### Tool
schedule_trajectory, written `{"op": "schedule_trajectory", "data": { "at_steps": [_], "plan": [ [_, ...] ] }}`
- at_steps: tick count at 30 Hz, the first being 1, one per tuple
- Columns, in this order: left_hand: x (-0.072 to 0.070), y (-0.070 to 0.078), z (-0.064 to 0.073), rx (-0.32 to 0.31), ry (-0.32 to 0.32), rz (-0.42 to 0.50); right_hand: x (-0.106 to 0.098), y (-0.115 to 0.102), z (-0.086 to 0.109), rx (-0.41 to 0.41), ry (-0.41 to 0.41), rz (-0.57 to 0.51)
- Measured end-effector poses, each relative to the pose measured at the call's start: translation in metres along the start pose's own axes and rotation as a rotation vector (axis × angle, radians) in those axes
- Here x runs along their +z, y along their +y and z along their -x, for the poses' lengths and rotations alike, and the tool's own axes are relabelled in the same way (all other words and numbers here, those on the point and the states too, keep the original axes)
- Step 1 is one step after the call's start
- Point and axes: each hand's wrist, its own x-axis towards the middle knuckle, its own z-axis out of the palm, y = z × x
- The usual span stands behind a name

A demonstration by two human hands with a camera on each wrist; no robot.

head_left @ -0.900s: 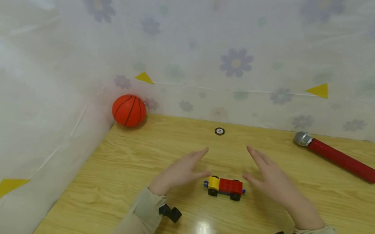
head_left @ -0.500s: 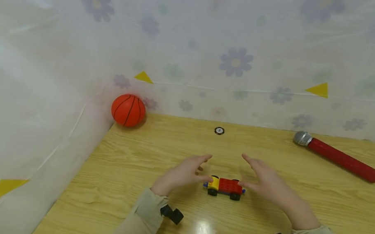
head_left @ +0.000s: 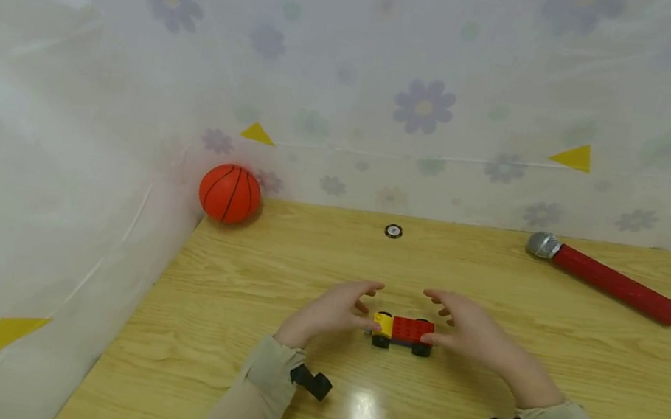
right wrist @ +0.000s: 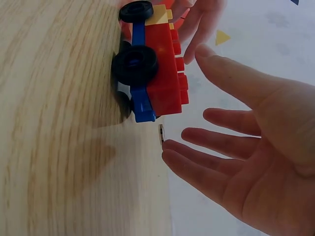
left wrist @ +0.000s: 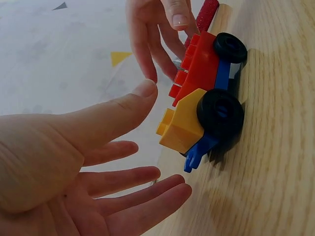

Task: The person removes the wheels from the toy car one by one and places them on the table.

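Note:
A toy car of building bricks, with a red body, yellow front, blue base and black wheels, stands on the wooden table between both hands. My left hand is at its yellow end, thumb overlapping the yellow brick in the head view. The left wrist view has that thumb just above the yellow studs, fingers spread below. My right hand is at the red end. In the right wrist view its thumb hovers close above the red studs, with fingers extended. Neither hand grips the car.
An orange toy basketball sits at the back left corner of the table. A small round black-and-white disc lies near the back edge. To the back right lies a red microphone with a silver head. Flower-patterned sheeting hangs behind.
Both hands have moved inward and lower toward the toy car, their thumbs now over its two ends. The car has stayed in place on the table.

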Motion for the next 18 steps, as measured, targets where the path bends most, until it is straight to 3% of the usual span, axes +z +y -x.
{"op": "schedule_trajectory", "data": {
  "at_steps": [10, 18],
  "plan": [
    [0.0031, 0.0026, -0.0025, 0.019, -0.034, -0.027, 0.0056, 0.0031, -0.0026, -0.016, -0.049, 0.002],
    [0.0078, 0.0029, -0.0045, -0.009, -0.066, -0.070, 0.0096, 0.0075, -0.0040, -0.042, -0.056, 0.053]
  ]
}}
